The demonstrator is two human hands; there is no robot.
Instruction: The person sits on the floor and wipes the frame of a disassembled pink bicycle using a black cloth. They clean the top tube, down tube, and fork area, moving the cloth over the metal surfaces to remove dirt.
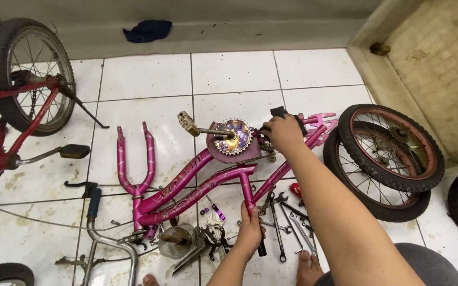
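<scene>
A pink child's bicycle frame (186, 182) lies flat on the white tiled floor, its fork (133, 159) pointing away from me. My left hand (250, 230) grips the frame's seat tube near its end. My right hand (282, 132) is closed around the black pedal (287, 114) and crank beside the chainring (232, 136). The opposite crank carries a tan pedal (187, 123) that sticks up to the left.
Two small wheels (388, 159) lie stacked at right. A red bicycle (17, 100) stands at left. Wrenches and small parts (282, 217) are scattered by my foot, chrome handlebars (107, 243) lie at lower left, and a raised ledge (398, 85) is at right.
</scene>
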